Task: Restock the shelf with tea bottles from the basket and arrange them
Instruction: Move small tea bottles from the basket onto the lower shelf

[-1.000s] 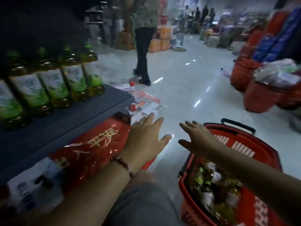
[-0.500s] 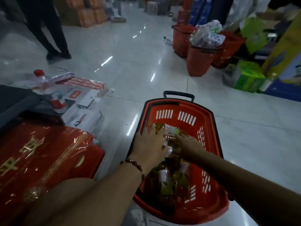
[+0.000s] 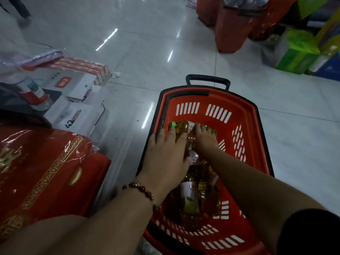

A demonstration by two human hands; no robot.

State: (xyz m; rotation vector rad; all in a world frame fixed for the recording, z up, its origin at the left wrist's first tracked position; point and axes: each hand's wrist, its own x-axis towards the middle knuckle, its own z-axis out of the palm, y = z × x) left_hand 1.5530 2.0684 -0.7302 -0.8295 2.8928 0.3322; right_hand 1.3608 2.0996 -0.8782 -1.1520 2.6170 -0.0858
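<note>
A red basket (image 3: 244,126) with a black rim and handle sits on the floor in front of me. Several amber tea bottles with white-green labels lie in it. My left hand (image 3: 165,155), with a bead bracelet at the wrist, grips a green-capped tea bottle (image 3: 181,127) lying at the far end. My right hand (image 3: 205,139) grips another tea bottle (image 3: 211,130) beside it. More bottles (image 3: 191,199) lie nearer to me under my forearms. The shelf is out of view.
A red foil-wrapped gift box (image 3: 46,172) stands at the left. White cartons (image 3: 73,100) and a red-labelled bottle (image 3: 33,92) lie beyond it. Red bins (image 3: 231,26) and green packages (image 3: 296,50) line the far right. A shiny tile floor lies between.
My view has swung from the shelf down to the basket. Both hands went from open in the air into the basket and closed on bottles at its far end.
</note>
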